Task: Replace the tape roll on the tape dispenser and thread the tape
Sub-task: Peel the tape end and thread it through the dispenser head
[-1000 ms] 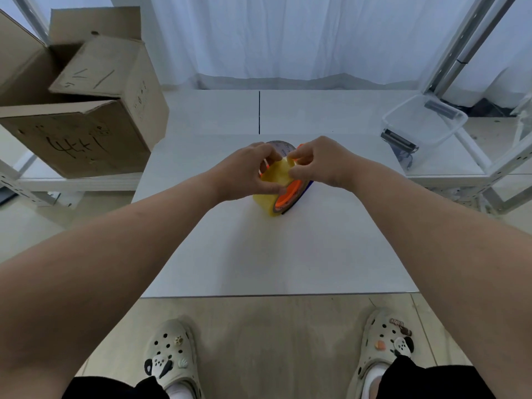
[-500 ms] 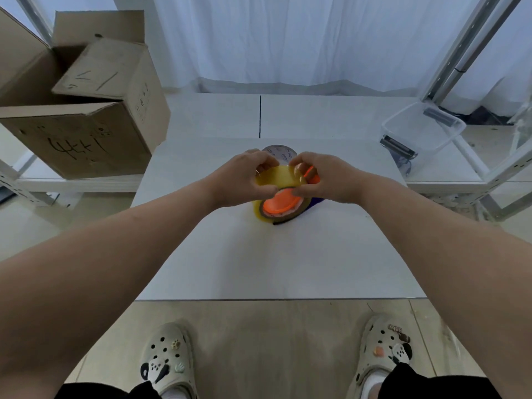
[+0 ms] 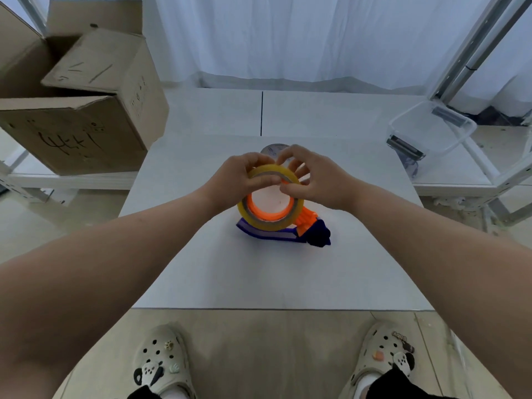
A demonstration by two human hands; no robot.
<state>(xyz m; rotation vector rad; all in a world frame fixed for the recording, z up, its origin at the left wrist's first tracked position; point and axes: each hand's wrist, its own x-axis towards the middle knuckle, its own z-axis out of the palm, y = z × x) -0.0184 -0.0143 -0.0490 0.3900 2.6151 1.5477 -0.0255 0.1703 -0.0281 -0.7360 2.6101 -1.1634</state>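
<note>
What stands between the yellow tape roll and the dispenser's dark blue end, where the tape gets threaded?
Nothing visible blocks it. The tape roll sits around the orange hub, and only the dispenser's orange piece lies between it and the dark blue end. The left hand and right hand hold the roll's far rim, off that path.

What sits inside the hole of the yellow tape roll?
An orange ring lines the hole of the tape roll; its centre looks pale. The left hand and right hand cover the upper part.
</note>
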